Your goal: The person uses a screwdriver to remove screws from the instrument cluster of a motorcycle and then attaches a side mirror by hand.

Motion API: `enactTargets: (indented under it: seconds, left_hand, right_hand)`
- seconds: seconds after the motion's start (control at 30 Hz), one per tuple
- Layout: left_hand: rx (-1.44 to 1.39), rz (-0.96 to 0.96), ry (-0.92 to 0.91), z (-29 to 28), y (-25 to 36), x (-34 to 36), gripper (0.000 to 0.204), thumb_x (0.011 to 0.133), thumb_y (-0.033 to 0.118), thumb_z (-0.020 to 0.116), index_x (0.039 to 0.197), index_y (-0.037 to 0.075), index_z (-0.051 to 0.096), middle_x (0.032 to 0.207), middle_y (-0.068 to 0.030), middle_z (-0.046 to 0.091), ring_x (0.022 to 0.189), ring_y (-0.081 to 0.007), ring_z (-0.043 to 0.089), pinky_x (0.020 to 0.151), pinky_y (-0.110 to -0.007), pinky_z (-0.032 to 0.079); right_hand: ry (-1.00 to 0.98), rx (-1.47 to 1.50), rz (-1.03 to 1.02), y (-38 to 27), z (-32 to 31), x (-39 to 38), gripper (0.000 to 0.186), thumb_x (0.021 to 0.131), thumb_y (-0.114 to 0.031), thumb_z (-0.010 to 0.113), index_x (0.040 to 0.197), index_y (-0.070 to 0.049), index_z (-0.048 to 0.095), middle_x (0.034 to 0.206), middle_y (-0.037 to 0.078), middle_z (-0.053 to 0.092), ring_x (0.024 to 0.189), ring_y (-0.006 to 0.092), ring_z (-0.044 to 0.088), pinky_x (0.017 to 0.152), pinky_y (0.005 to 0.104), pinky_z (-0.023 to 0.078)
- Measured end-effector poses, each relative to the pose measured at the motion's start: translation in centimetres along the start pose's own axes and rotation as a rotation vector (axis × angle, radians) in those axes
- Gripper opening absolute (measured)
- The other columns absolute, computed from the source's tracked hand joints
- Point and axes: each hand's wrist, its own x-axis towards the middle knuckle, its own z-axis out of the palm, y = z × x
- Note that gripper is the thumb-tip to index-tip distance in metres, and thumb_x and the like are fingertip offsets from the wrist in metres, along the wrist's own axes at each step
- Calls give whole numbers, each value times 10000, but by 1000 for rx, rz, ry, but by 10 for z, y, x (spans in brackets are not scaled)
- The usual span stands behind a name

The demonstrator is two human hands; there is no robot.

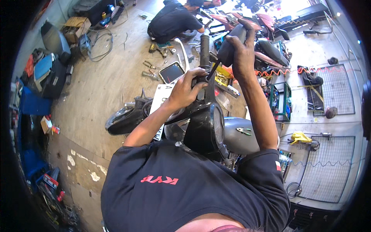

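A black motorcycle mirror (pixel 225 53) is gripped in my right hand (pixel 244 58), which reaches up with its fingers wrapped over the housing. Its thin black stem (pixel 213 72) slants down to the mount on the handlebar. My left hand (pixel 185 91) is closed around that black mount (pixel 201 79), thumb below and fingers above, at the foot of the stem. The black handlebar grip (pixel 205 50) points away from me just beyond. Below my hands is the motorcycle's black headlight housing (pixel 205 129). My fingertips partly cover the joint between stem and mount.
A white-stemmed mirror (pixel 172 72), pliers (pixel 150 65) and a power drill (pixel 156 49) lie on the floor ahead. Green-handled pliers (pixel 244 131) rest on a grey rounded panel (pixel 239 141). A co-worker (pixel 172 21) crouches beside another motorcycle. A green crate (pixel 281 101) stands at right.
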Motion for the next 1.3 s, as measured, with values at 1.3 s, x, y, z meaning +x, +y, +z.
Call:
enactTargets:
  seconds: [1.3]
  left_hand:
    - [146,-106,472,36,14,-10,748,679,56,863,1245,64,374,993,-83,622,904,-192,623,840,-339,499]
  right_hand:
    - [-969,-838,-84,-56,-71,-132,751,569,-511,889,1148,-93,658,1510,234,310,1354,417,417,963,470,502]
